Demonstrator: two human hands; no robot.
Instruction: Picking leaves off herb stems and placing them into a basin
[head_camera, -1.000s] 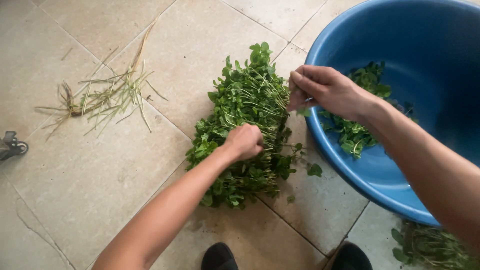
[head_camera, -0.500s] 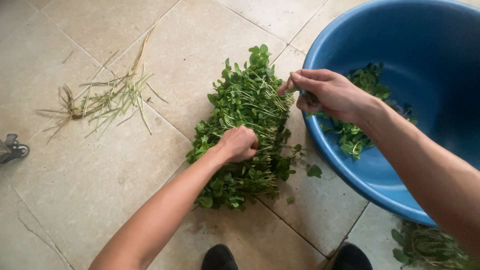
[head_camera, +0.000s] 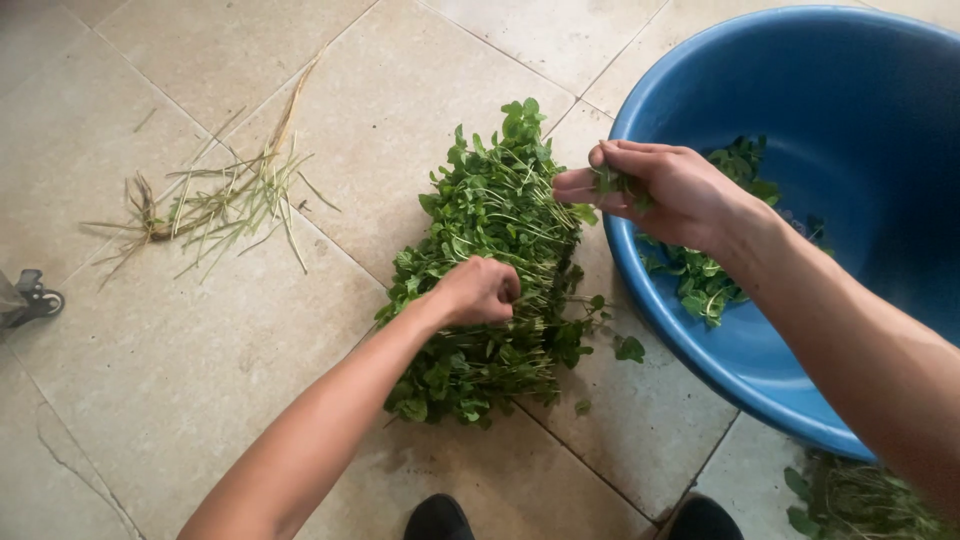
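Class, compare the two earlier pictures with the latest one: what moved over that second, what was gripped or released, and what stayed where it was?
The right hand has lifted slightly up and away from the bundle of leafy greens, its fingers pinching a small sprig at the rim of the blue basin. The left hand stays fisted on the bundle's middle. The bundle, the basin, the greens inside it and the discarded stems have not shifted.

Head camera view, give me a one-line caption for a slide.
Left hand grips a pile of leafy greens on the tiled floor while right hand pinches sprigs beside a blue basin.
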